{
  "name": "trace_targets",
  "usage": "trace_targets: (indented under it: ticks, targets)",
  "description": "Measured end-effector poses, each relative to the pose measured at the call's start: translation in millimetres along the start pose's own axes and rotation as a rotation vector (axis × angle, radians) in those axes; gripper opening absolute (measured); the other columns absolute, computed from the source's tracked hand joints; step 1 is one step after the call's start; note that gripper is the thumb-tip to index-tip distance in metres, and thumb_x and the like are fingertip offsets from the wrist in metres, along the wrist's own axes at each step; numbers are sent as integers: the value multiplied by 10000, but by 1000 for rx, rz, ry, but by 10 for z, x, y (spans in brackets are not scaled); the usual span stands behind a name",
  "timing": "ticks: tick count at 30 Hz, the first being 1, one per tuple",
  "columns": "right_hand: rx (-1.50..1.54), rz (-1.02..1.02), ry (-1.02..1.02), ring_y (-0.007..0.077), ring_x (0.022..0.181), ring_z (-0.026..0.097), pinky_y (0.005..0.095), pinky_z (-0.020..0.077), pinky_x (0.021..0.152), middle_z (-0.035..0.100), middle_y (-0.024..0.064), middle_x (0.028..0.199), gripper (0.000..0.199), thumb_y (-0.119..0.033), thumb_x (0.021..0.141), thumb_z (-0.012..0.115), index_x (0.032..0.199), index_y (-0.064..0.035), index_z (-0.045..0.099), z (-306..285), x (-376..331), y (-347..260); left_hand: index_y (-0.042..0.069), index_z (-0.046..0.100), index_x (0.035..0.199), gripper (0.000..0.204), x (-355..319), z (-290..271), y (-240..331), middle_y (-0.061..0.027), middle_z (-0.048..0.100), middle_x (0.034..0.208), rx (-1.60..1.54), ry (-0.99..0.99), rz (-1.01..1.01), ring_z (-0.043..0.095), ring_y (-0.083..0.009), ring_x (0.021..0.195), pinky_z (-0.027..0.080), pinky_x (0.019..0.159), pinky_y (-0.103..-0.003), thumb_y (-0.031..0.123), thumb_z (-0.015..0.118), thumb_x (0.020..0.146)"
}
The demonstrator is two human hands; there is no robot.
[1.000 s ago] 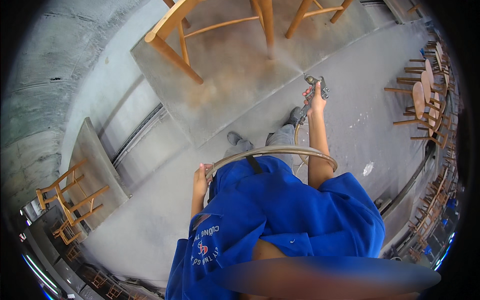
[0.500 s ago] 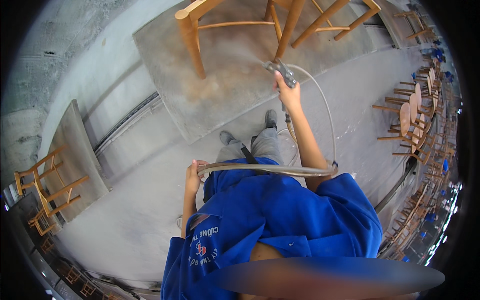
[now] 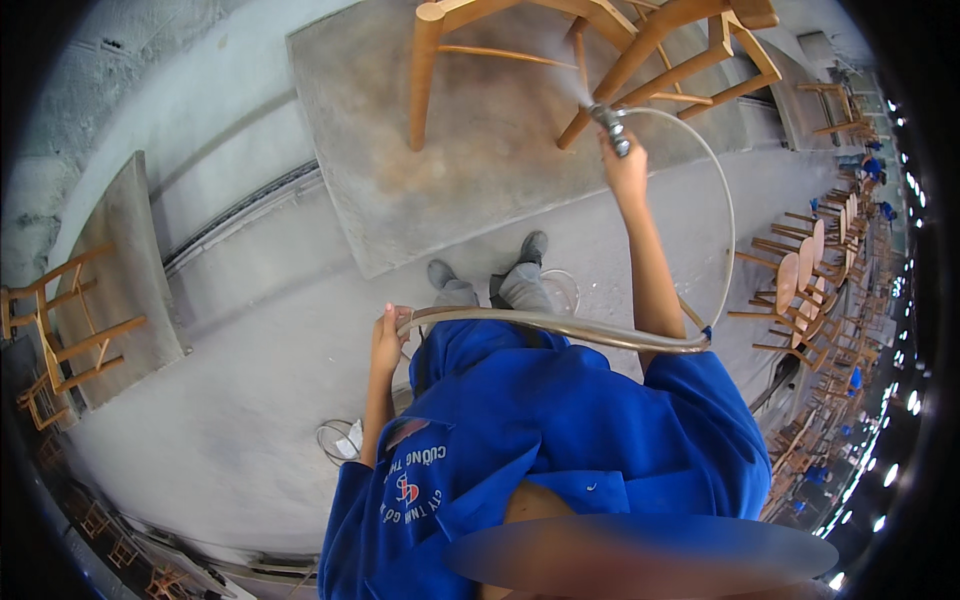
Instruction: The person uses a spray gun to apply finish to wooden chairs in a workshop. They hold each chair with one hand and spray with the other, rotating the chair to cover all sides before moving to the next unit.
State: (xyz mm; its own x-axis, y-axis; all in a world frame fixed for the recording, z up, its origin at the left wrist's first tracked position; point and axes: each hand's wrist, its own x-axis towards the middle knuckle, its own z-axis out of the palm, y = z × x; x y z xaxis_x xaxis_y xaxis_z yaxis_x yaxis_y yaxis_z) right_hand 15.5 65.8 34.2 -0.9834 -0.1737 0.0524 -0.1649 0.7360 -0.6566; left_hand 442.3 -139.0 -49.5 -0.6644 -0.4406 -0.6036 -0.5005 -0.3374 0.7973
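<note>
My right hand point(image 3: 625, 172) is wrapped round a metal spray gun point(image 3: 608, 128), arm stretched forward. A pale mist leaves its nozzle toward a wooden chair frame point(image 3: 424, 85) standing on a grey board point(image 3: 400, 215). The nozzle is close to one of the frame's legs. A thin clear tube loops from the gun back to my right forearm. Across my waist runs a thicker translucent hose point(image 3: 560, 325); my left hand point(image 3: 390, 338) grips its left end, fingers curled round it.
At the left, another wooden chair frame point(image 3: 75, 325) stands by a leaning grey panel point(image 3: 125, 270). Many wooden chairs point(image 3: 790, 275) line the right side, with people in blue farther back. A coiled hose point(image 3: 335, 440) lies on the floor beside my left arm.
My right hand has moved the spray gun to the right and slightly forward, and its nozzle has turned more away from me. The chair frame appears farther right and turned in the view.
</note>
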Motion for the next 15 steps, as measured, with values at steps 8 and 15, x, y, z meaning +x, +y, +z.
trace_targets:
  ticks: [8,15]
  targets:
    - [-234,-565,-669,386,890,665,479,519,766,691,207,950,400,-415,917,639,1058,-40,652,762,-837,-397,0,681,967,708,-67,52,-172,-1,551,616,-85,19,8,415,-72,510,312,477,-234,557,249,1037]
    - [-386,-649,-779,393,881,652,480,516,739,678,207,960,367,-381,912,632,1033,-35,638,678,-682,-949,13,673,988,699,-240,-57,-268,-49,675,719,-153,143,0,470,-75,544,333,481,-229,573,258,1033]
